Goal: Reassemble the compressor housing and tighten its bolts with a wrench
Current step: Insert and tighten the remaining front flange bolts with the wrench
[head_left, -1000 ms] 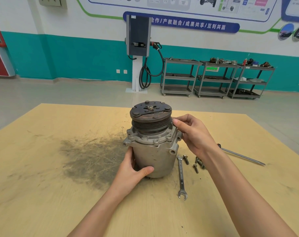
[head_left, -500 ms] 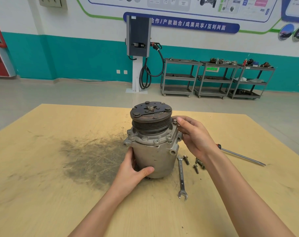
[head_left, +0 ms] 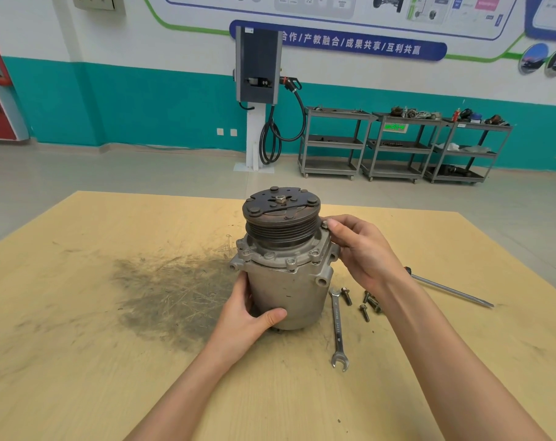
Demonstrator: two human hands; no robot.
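- Bolt (head_left: 324,224) is being started at the compressor housing (head_left: 286,281) flange, pinched by the right hand (head_left: 362,253).
- Housing body is gripped by the left hand (head_left: 248,316).
- Wrench (head_left: 337,326) is judged needed next.

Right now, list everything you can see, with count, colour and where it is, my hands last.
compressor: one, grey with dark pulley, upright at table centre
table: one, tan wood, dark smudge left of compressor
wrench: one, silver, flat right of compressor
loose bolts: about four, dark, beside wrench
screwdriver: one, long steel shaft, far right
carts: three, grey, by the wall
charging station: one, grey, on white post
left hand: grips compressor body
right hand: fingers pinch a bolt at the flange
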